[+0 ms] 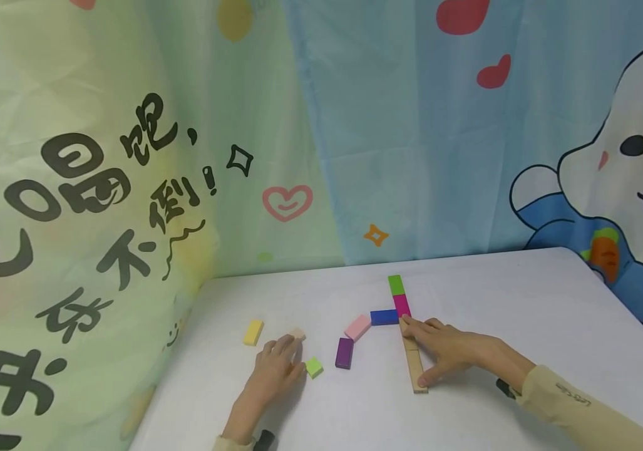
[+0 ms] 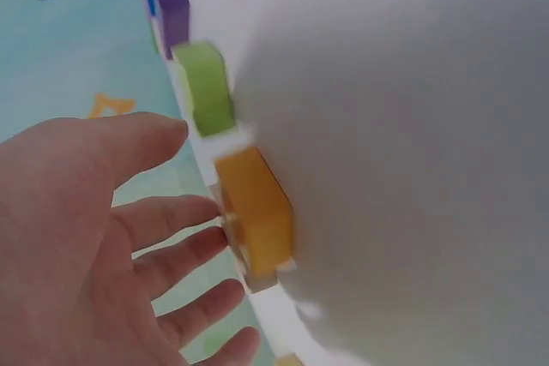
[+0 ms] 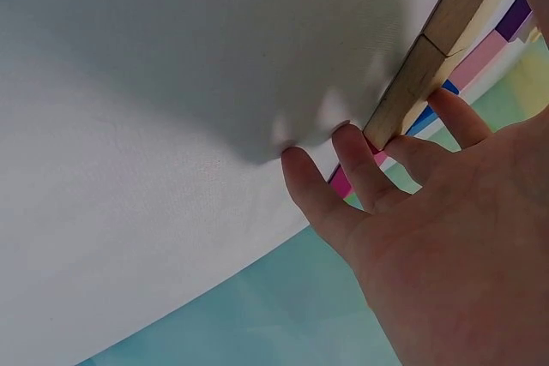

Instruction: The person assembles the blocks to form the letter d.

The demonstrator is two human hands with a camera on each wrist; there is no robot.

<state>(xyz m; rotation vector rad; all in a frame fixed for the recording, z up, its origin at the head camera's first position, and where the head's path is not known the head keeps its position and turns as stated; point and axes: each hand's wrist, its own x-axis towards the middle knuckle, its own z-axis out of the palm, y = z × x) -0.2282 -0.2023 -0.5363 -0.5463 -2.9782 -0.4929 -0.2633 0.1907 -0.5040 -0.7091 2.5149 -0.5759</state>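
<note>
My left hand (image 1: 277, 368) is low over the table with its fingers apart. In the left wrist view its fingertips are right at an orange block (image 2: 257, 212) and a plain wooden block (image 1: 297, 334) behind it; the hand hides the orange one in the head view. Beside the thumb sits a light green block (image 1: 313, 368). My right hand (image 1: 449, 346) spreads over two plain wooden blocks (image 1: 414, 360) laid end to end. Its fingertips touch their far end, and the thumb is beside the near end. A magenta block (image 1: 402, 305) and a green block (image 1: 396, 285) continue that line.
A blue block (image 1: 384, 317) meets the line from the left, followed by a pink block (image 1: 357, 327) and a purple block (image 1: 344, 353) in a bent chain. At the left lies a yellow block (image 1: 253, 332). A printed curtain (image 1: 411, 156) hangs behind the white table (image 1: 496, 294).
</note>
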